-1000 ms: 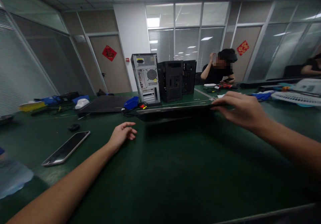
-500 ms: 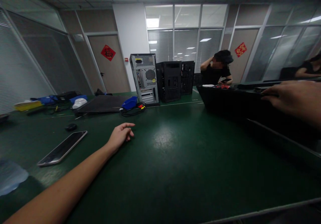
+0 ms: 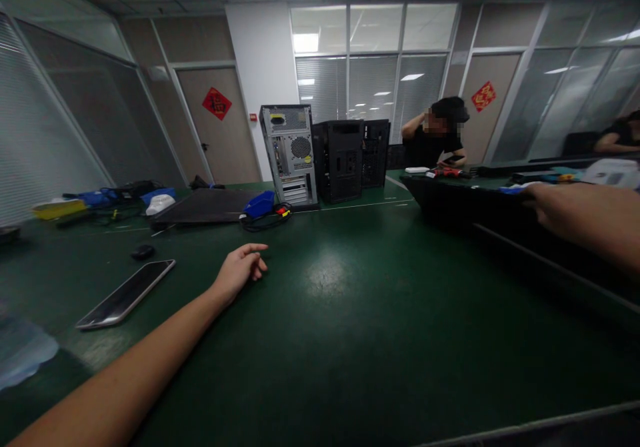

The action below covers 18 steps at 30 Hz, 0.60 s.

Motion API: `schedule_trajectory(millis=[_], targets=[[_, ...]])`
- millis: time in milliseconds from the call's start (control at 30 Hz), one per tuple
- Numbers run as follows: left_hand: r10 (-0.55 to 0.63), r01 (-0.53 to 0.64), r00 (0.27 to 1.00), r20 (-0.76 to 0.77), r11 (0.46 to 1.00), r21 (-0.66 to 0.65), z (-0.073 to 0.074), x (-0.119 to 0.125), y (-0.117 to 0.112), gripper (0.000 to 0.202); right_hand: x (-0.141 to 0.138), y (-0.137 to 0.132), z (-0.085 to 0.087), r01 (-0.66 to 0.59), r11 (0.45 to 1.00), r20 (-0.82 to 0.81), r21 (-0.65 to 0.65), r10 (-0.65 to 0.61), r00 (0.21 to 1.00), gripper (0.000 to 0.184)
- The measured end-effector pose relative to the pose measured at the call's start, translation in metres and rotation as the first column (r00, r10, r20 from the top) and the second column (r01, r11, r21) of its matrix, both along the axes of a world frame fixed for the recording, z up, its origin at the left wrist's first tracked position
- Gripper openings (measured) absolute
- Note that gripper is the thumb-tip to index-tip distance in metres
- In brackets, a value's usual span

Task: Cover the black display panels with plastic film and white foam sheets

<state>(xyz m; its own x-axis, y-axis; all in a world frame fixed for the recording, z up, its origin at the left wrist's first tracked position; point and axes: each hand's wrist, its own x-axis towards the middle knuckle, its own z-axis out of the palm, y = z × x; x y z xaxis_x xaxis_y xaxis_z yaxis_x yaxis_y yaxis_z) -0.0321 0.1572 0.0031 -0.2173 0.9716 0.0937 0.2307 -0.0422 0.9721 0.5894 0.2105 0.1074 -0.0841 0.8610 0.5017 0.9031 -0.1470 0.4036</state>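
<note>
My left hand (image 3: 240,272) rests on the green tabletop (image 3: 350,320), fingers loosely apart and holding nothing. A phone (image 3: 127,295) and a small round black object (image 3: 143,252) lie to its left. At the right, my right hand (image 3: 583,219) is closed on the upper edge of a large flat black panel (image 3: 450,205). The panel is tilted, and a pale strip runs along its lower edge. The fingertips on its far side are hidden.
At the back stand a grey computer case (image 3: 295,157) and black computer cases (image 3: 345,160). A blue bin (image 3: 260,204) with cables, a dark flat panel (image 3: 207,205) and a yellow tray (image 3: 59,209) sit left. A person (image 3: 435,137) sits across the table.
My right hand has lowered with the black panel, whose top edge now tilts down, uncovering a white object and tools behind it. My left hand stays in place.
</note>
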Motion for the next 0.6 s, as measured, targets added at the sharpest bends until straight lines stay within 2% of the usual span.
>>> schedule_trajectory(millis=[100, 267, 333, 400, 500, 533, 600], targets=[[0.008, -0.009, 0.999, 0.031, 1.000, 0.018, -0.001, -0.001, 0.001, 0.037, -0.020, -0.010, 0.004, -0.010, 1.000, 0.081, 0.014, 0.009, 0.997, 0.021], [-0.012, 0.011, 0.999, 0.047, 0.999, 0.032, 0.001, 0.000, 0.000, 0.041, -0.066, -0.036, 0.019, 0.003, 1.000, 0.064, 0.028, -0.005, 0.998, 0.021], [-0.023, 0.020, 0.999, 0.047, 0.998, 0.052, 0.001, 0.001, -0.001, 0.045, -0.086, -0.049, 0.021, -0.069, 0.995, 0.100, 0.070, 0.062, 0.993, 0.027], [-0.043, 0.040, 0.998, 0.042, 0.997, 0.063, 0.002, 0.003, -0.002, 0.048, -0.109, -0.061, 0.016, -0.206, 0.972, 0.132, 0.115, 0.190, 0.973, 0.031], [-0.079, 0.076, 0.995, 0.058, 0.995, 0.058, 0.003, 0.003, -0.003, 0.054, -0.147, -0.077, -0.005, -0.445, 0.890, 0.073, 0.100, 0.440, 0.895, 0.031], [-0.091, 0.087, 0.993, 0.076, 0.995, 0.048, 0.004, 0.002, -0.003, 0.057, -0.161, -0.080, -0.015, -0.526, 0.847, 0.035, 0.084, 0.525, 0.851, 0.031], [-0.103, 0.103, 0.987, 0.119, 0.995, 0.012, 0.006, -0.001, -0.002, 0.063, -0.186, -0.085, -0.036, -0.697, 0.713, -0.026, 0.077, 0.700, 0.713, 0.029]])
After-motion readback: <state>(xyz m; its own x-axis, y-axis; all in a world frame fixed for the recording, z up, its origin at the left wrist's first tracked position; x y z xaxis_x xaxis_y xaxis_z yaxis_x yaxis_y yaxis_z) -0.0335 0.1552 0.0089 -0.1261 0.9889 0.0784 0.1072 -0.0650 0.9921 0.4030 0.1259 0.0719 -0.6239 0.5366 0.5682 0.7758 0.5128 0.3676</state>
